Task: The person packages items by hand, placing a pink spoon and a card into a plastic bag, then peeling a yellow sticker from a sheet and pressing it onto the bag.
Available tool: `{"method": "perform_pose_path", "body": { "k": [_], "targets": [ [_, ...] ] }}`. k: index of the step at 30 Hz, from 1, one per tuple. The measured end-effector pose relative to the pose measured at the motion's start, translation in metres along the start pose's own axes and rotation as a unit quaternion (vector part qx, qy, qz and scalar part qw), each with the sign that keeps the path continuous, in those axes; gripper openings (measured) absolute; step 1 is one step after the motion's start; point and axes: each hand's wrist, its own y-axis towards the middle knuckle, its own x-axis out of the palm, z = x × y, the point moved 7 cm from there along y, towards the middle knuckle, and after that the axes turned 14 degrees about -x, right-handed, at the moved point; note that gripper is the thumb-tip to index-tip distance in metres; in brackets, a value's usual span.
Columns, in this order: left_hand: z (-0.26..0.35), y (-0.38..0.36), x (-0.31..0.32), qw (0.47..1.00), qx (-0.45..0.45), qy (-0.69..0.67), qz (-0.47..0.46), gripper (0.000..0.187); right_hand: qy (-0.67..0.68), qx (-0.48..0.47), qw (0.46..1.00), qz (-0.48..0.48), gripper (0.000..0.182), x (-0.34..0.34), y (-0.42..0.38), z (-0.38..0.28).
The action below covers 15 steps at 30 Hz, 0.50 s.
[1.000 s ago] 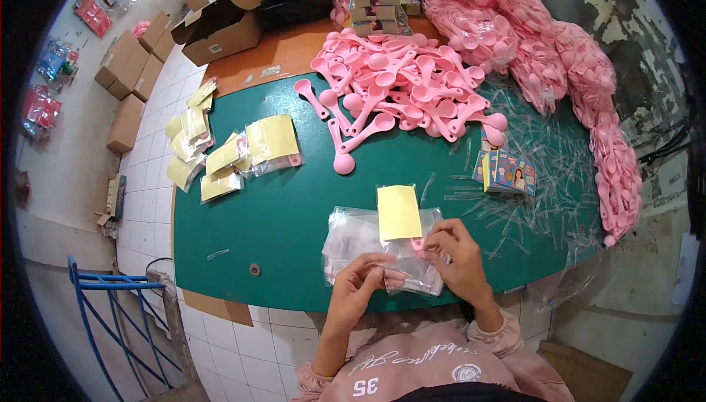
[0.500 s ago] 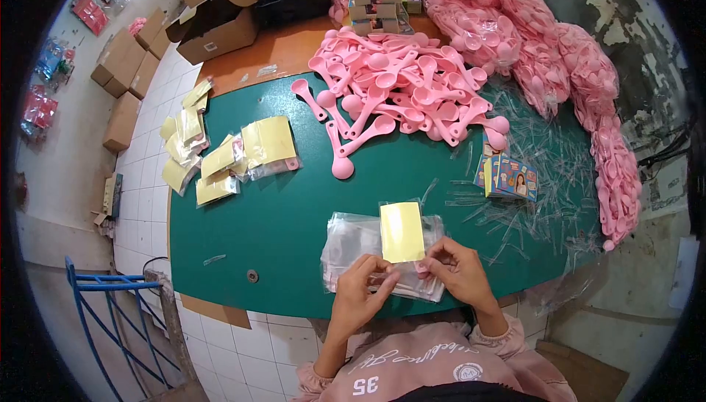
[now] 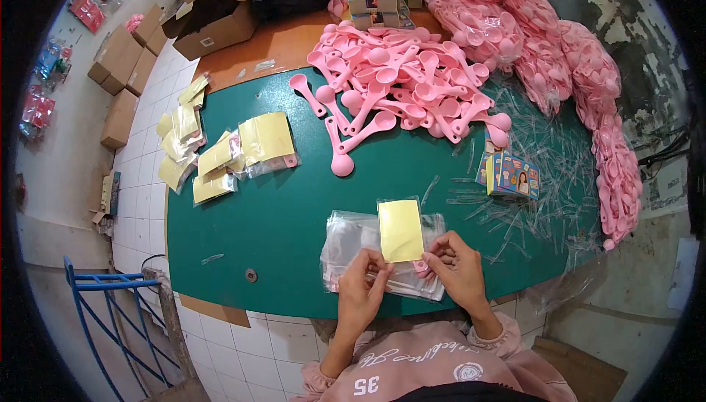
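Observation:
A clear plastic bag with a yellow card (image 3: 401, 231) in it lies over a stack of clear plastic bags (image 3: 346, 244) at the table's near side. The pink end of a measuring spoon (image 3: 421, 268) pokes out below the card. My left hand (image 3: 364, 288) pinches the bag's lower left corner between thumb and fingers. At the lower right corner, my right hand (image 3: 457, 269) is closed on the bag, beside the spoon end. Most of the spoon is hidden behind the card.
Loose pink measuring spoons (image 3: 397, 82) are heaped at the back, with bulging bags of spoons (image 3: 540, 71) to their right. Printed cards (image 3: 515, 176) sit amid clear plastic strips (image 3: 548, 141). Packed bags with yellow cards (image 3: 265, 139) lie at left. A blue metal frame (image 3: 110, 282) stands beside the table.
My left hand has shifted slightly left and its fingers have drawn together at the bag's corner. My right hand stays at the other corner, and the view has tilted slightly.

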Motion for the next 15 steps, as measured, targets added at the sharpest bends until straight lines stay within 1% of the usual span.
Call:
{"method": "perform_pose_path", "body": {
  "k": [2, 3, 5, 6, 8, 9, 11, 12, 13, 14, 15],
  "targets": [
    [-0.01, 0.001, 0.006, 0.997, -0.037, -0.025, -0.062, 0.013, 0.004, 0.002, 1.0, 0.002, 0.02, 0.001, 0.0, -0.003],
    [-0.006, 0.0, 0.007, 0.997, -0.037, -0.024, -0.062, 0.013, 0.005, 0.002, 1.0, 0.002, 0.02, 0.001, -0.001, -0.003],
    [0.006, -0.002, 0.006, 0.996, -0.039, -0.061, -0.057, 0.025, -0.023, -0.013, 0.999, -0.02, 0.03, 0.002, -0.001, -0.005],
    [0.006, -0.002, 0.006, 0.996, -0.038, -0.061, -0.057, 0.025, -0.023, -0.013, 0.999, -0.019, 0.03, 0.002, -0.001, -0.006],
    [0.013, -0.003, 0.005, 0.998, 0.017, 0.014, -0.058, 0.036, -0.05, -0.029, 0.998, -0.03, 0.036, 0.002, 0.0, -0.011],
    [0.013, -0.003, 0.004, 0.998, 0.018, 0.014, -0.058, 0.036, -0.051, -0.03, 0.998, -0.029, 0.036, 0.001, 0.002, -0.012],
    [0.019, 0.0, -0.004, 0.998, 0.04, 0.03, -0.034, 0.036, -0.146, -0.065, 0.983, -0.086, 0.03, 0.0, 0.008, -0.017],
    [0.029, 0.001, -0.014, 0.992, 0.091, 0.085, -0.005, 0.038, -0.146, -0.065, 0.983, -0.085, 0.03, -0.005, 0.015, -0.019],
    [0.04, 0.005, -0.028, 0.98, 0.141, 0.14, 0.024, 0.039, -0.237, -0.145, 0.957, -0.083, 0.029, -0.011, 0.028, -0.032],
    [0.044, 0.013, -0.049, 0.981, 0.146, 0.109, 0.062, 0.039, -0.325, -0.222, 0.916, -0.08, 0.028, -0.015, 0.04, -0.045],
    [0.05, 0.021, -0.07, 0.98, 0.152, 0.077, 0.1, 0.039, -0.356, -0.23, 0.903, -0.071, 0.028, -0.022, 0.055, -0.048]
  ]
}}
